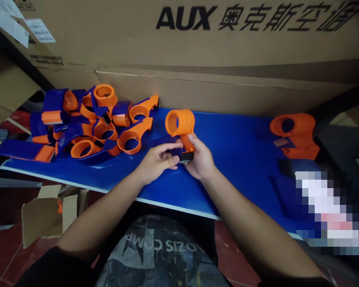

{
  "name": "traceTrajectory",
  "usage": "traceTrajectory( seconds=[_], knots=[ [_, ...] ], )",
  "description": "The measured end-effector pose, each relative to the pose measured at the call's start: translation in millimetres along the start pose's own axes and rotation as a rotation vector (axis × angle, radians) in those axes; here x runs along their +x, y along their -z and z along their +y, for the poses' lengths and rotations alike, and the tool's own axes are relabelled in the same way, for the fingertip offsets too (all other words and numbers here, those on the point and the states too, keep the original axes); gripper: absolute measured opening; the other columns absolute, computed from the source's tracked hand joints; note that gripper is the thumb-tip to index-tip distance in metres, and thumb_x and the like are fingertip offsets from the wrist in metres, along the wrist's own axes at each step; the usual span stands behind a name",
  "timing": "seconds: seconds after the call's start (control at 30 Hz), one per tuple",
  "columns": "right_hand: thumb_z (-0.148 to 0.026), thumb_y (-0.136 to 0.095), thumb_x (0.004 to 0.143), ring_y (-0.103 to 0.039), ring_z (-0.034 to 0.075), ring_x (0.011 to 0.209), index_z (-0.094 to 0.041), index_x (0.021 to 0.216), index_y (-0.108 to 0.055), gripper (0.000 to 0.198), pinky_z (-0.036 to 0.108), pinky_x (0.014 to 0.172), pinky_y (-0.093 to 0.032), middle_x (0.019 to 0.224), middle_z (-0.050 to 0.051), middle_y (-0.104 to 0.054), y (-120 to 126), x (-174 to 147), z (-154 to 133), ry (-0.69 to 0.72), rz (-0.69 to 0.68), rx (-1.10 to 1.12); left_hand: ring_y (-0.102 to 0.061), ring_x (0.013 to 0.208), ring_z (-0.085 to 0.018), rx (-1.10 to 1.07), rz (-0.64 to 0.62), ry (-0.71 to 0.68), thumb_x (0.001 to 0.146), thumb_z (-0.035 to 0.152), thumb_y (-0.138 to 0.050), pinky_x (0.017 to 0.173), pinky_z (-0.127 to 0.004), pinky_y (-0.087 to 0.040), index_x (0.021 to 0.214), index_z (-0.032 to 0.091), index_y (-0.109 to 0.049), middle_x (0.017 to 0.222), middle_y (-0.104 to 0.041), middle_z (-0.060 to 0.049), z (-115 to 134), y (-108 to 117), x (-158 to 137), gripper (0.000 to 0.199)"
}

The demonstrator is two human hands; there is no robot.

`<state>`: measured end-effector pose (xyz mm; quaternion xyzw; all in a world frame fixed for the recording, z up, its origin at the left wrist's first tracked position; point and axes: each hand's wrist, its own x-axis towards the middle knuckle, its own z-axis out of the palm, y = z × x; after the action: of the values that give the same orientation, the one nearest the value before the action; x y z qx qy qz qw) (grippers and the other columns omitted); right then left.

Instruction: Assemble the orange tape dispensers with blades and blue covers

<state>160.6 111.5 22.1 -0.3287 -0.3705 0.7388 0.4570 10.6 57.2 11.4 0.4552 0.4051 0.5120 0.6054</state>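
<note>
An orange tape dispenser (pixel 182 123) stands upright over the blue table, its round hub at the top and a black edge at its lower end. My right hand (pixel 202 159) is closed around its narrow lower part. From the other side my left hand (pixel 160 161) pinches a dark blue piece (pixel 176 152) against that lower end. Whether this piece is fixed to the dispenser I cannot tell, as my fingers cover part of it. Left of my hands lies a heap of orange and blue tape dispensers (pixel 130 141), many with blue plates on them.
More orange dispenser parts (pixel 300 135) lie at the table's right end, close to dark blue pieces (pixel 299 165). A large cardboard box (pixel 197 52) rises behind the blue table (pixel 236 167). On the floor at lower left sits an open carton (pixel 42 219). A blurred-out patch covers the right edge.
</note>
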Motion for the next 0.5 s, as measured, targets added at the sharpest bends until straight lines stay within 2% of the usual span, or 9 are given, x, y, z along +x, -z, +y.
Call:
traceTrajectory(
  seconds=[0.07,0.13,0.23,0.3,0.4,0.43,0.5],
  knots=[
    [-0.051,-0.069,0.086,-0.047,0.012,0.059,-0.026,0.098,-0.06,0.029,0.025,0.044,-0.033,0.079,-0.002,-0.059,-1,0,2,0.021,0.027,-0.002,-0.063,0.078,-0.01,0.017,0.017,-0.003,0.073,0.038,-0.092,0.073,-0.03,-0.065,0.124,0.025,-0.077,0.116,-0.072,-0.007,-1,0,1,0.055],
    [-0.046,-0.069,0.086,-0.054,0.014,0.068,-0.026,0.094,-0.061,0.023,0.026,0.055,-0.045,0.082,0.0,-0.06,-2,1,4,0.054,0.059,-0.004,-0.064,0.079,-0.011,0.037,0.012,-0.014,0.071,0.034,-0.094,0.073,-0.03,-0.064,0.122,0.025,-0.078,0.122,-0.071,-0.008,-3,-1,3,0.055],
    [-0.043,-0.068,0.086,-0.055,0.015,0.071,-0.025,0.091,-0.061,0.019,0.029,0.067,-0.05,0.08,0.0,-0.059,-1,3,5,0.079,0.05,0.003,-0.065,0.077,-0.011,0.059,0.006,-0.036,0.07,0.035,-0.093,0.07,-0.03,-0.064,0.118,0.024,-0.079,0.124,-0.068,-0.009,-5,-4,6,0.051],
    [-0.045,-0.067,0.086,-0.053,0.015,0.068,-0.026,0.091,-0.059,0.021,0.03,0.066,-0.05,0.078,-0.001,-0.057,1,4,1,0.064,-0.001,0.019,-0.064,0.073,-0.009,0.085,0.023,-0.049,0.071,0.038,-0.093,0.064,-0.028,-0.064,0.115,0.023,-0.08,0.125,-0.066,-0.008,-4,-6,6,0.049],
    [-0.05,-0.066,0.087,-0.051,0.013,0.061,-0.026,0.095,-0.06,0.026,0.027,0.051,-0.042,0.081,0.0,-0.061,2,2,-6,0.018,-0.042,0.031,-0.062,0.068,-0.008,0.137,0.053,-0.057,0.079,0.044,-0.087,0.061,-0.028,-0.064,0.122,0.022,-0.075,0.116,-0.07,-0.008,-2,-8,1,0.05],
    [-0.052,-0.066,0.087,-0.05,0.013,0.058,-0.026,0.096,-0.06,0.028,0.026,0.046,-0.037,0.082,0.0,-0.062,2,1,-8,0.008,-0.035,0.034,-0.064,0.071,-0.01,0.153,0.06,-0.072,0.082,0.045,-0.084,0.064,-0.029,-0.065,0.128,0.022,-0.072,0.115,-0.071,-0.008,-2,-9,-2,0.052],
    [-0.054,-0.066,0.087,-0.049,0.012,0.056,-0.026,0.094,-0.061,0.03,0.025,0.042,-0.031,0.082,0.001,-0.064,2,0,-12,-0.008,-0.019,0.053,-0.069,0.085,-0.016,0.191,0.066,-0.128,0.084,0.043,-0.083,0.069,-0.03,-0.065,0.141,0.025,-0.062,0.128,-0.07,-0.011,-3,-12,-5,0.063]
  ],
)
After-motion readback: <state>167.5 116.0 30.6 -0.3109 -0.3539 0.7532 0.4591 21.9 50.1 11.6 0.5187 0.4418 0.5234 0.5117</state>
